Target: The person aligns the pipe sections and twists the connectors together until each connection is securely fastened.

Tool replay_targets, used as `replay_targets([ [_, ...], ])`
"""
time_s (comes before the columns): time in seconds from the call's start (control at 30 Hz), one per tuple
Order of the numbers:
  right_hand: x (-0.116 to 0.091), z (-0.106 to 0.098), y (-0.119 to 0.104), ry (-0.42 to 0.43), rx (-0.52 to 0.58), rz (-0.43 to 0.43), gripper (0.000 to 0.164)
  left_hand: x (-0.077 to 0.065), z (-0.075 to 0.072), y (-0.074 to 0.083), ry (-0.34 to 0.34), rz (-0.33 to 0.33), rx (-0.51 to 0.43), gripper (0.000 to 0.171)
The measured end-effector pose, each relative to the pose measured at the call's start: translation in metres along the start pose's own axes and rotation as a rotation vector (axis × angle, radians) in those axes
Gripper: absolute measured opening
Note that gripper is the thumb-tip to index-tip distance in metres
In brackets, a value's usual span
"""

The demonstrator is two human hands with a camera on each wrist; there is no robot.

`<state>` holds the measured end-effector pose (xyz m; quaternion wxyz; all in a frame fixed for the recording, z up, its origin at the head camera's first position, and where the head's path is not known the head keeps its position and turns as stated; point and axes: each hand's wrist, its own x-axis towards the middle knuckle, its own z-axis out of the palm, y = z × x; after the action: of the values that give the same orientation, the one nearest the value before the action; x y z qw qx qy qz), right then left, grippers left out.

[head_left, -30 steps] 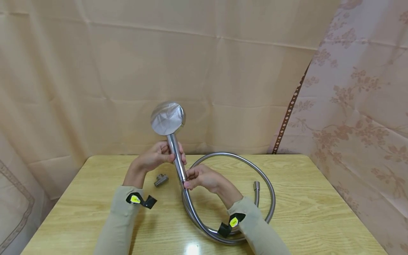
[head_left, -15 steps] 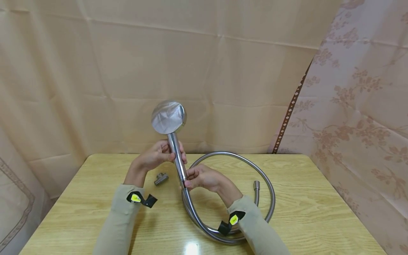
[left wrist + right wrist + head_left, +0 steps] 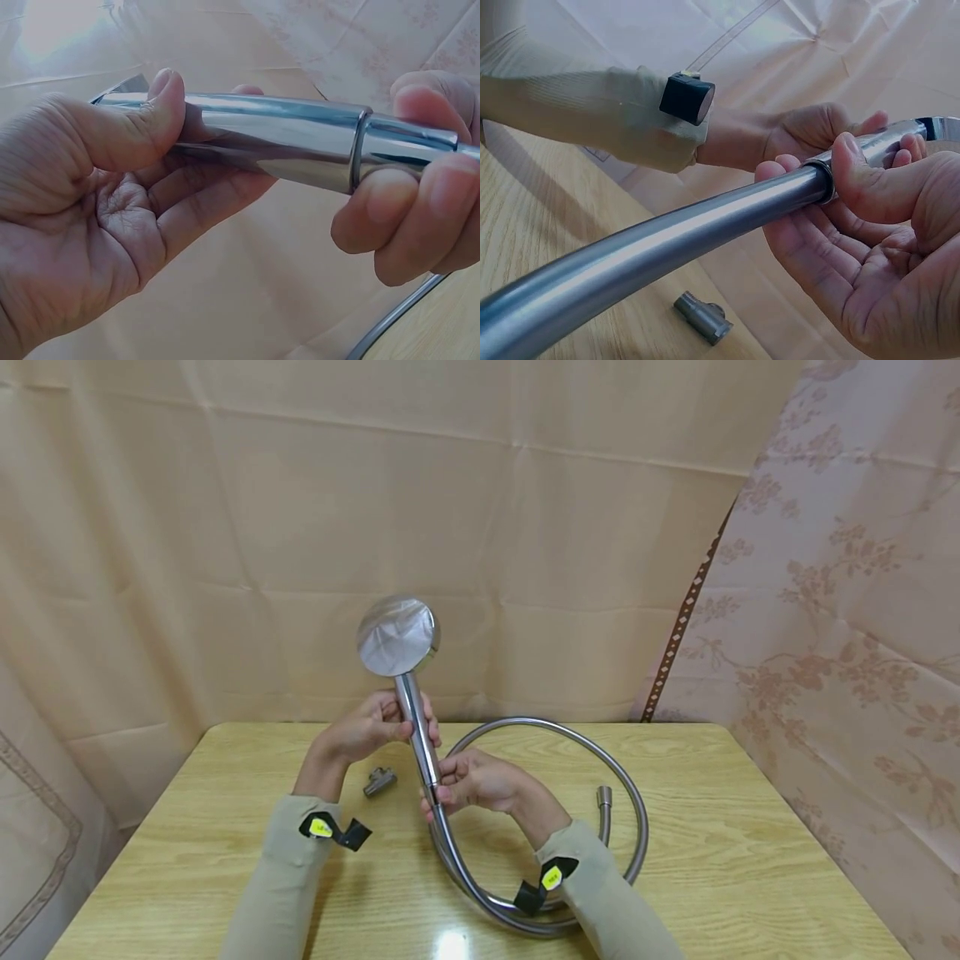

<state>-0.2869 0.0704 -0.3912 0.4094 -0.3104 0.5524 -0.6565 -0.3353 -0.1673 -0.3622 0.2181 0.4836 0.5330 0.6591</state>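
Observation:
A chrome shower head (image 3: 397, 637) is held tilted above the table, its round face up and to the left. My left hand (image 3: 367, 727) grips its handle (image 3: 277, 135), thumb along the near side and fingers behind. Lower down, my right hand (image 3: 480, 783) pinches the hose's end nut (image 3: 405, 146) where it meets the handle's foot; a thin seam shows between the two. From that nut the grey metal shower hose (image 3: 660, 240) runs down and lies looped on the table. The hose's other end fitting (image 3: 604, 795) rests inside the loop at the right.
A small metal valve-like fitting (image 3: 380, 781) lies on the wooden table (image 3: 720, 860), left of the hose. Beige curtain cloth (image 3: 480, 527) hangs right behind the table's back edge, and flowered cloth (image 3: 847, 652) hangs at the right.
The right hand's fingers have shifted around the nut; a fingertip now shows on the nut's left side. The left hand and shower head stay almost in place.

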Motion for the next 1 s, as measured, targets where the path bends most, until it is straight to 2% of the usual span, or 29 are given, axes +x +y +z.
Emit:
replay_targets([
  [0.1,0.0013,-0.0022,0.0025,-0.033,0.018,-0.017,0.004,0.0012,-0.0002,-0.0013,-0.018,0.019,0.001,0.022],
  [0.2,0.0022,-0.0039,0.0038,-0.061,0.026,-0.027,0.021,0.0023,0.0001,-0.0014,-0.029,0.028,0.004,0.022],
  [0.6,0.0026,-0.0045,0.0035,-0.087,0.044,-0.008,0.025,0.0006,0.0022,0.0016,-0.014,0.010,0.012,0.026],
  [0.83,0.0015,-0.0044,0.0023,-0.071,0.050,0.004,0.025,-0.0018,0.0028,0.0036,0.048,-0.047,0.004,0.040],
  [1.0,0.0014,-0.0047,0.0017,-0.060,0.047,0.006,0.024,-0.0045,0.0019,0.0041,0.097,-0.082,0.028,0.042],
])
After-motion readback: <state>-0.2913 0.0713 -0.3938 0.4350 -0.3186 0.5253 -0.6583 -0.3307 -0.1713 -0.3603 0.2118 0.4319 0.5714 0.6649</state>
